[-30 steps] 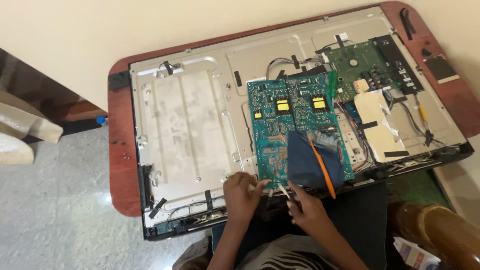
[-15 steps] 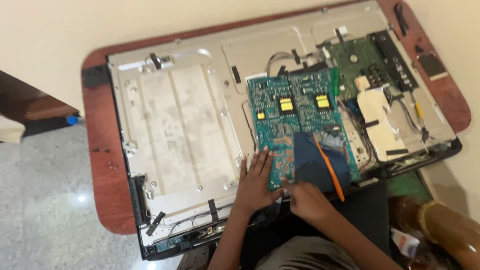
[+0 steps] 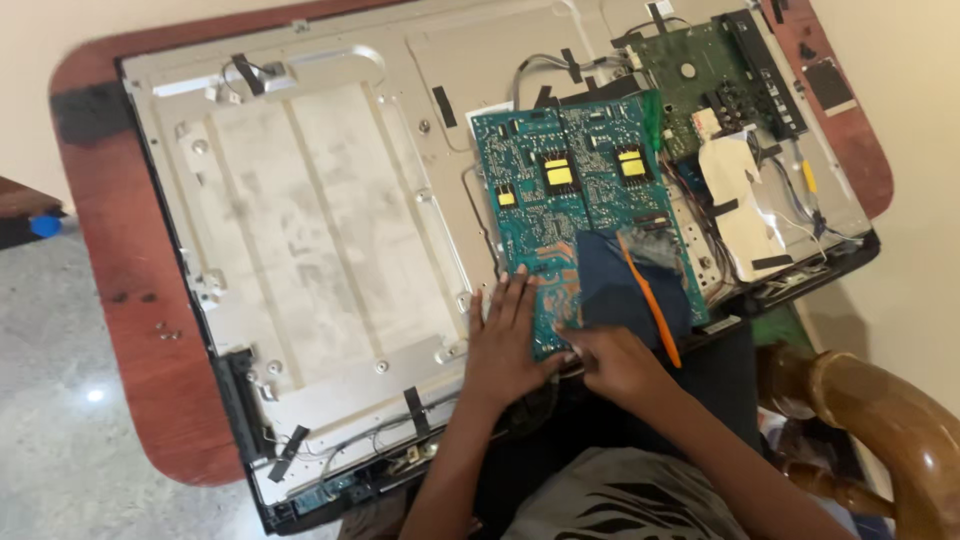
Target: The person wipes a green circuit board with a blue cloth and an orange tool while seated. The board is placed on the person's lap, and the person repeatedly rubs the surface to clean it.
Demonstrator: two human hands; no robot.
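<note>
An opened flat television [image 3: 330, 230] lies back-up on a reddish wooden table [image 3: 130, 300]. A teal circuit board [image 3: 560, 190] with yellow parts rests on its metal back plate. My left hand [image 3: 505, 340] lies flat, fingers spread, on the board's near-left corner. My right hand [image 3: 615, 362] sits at the board's near edge beside a dark blue cloth [image 3: 620, 285], its fingers curled; what they pinch is hidden. An orange-handled tool [image 3: 650, 300] lies across the cloth, just beyond my right hand.
A green circuit board [image 3: 700, 75] with black connectors and a white sheet [image 3: 740, 195] fill the television's far right. Loose screws [image 3: 165, 330] lie on the table at the left. A wooden chair arm [image 3: 880, 420] curves at the lower right. Grey stone floor [image 3: 60, 440] lies to the left.
The view has moved closer and shifted. My left hand went from the television's near edge up onto the teal board's corner. My right hand stays at the board's near edge.
</note>
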